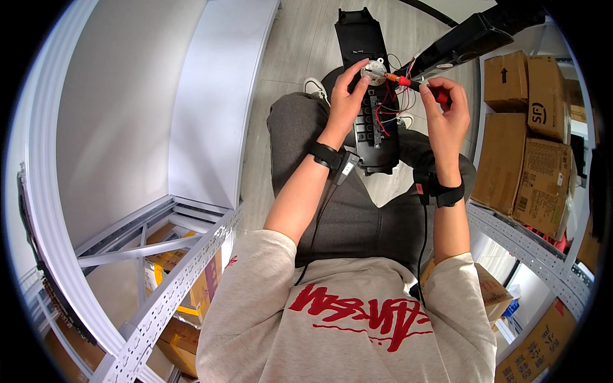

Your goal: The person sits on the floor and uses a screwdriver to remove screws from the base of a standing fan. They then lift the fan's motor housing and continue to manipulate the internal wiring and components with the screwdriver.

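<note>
My left hand [345, 110] has its thumb and fingers closed round the edge of a round, pale, see-through disc-shaped part [373, 75]. In my right hand [448, 115] is a red-and-black screwdriver [403, 80], its orange front end pointing left onto the disc. A small pale piece shows by my right fingertips, too small to name. Beneath both hands lies a long black housing [359, 38], its open inside facing up. Thin red, white and black wires [385, 118] run across it, beside a row of dark square recesses.
A black post [456, 48] slants in from the upper right. Cardboard boxes [501, 153] stack on the right-hand metal shelf [530, 246]. On the left are a white panel [214, 96] and a metal rack [172, 271] with more boxes. Cables hang from both wrist straps.
</note>
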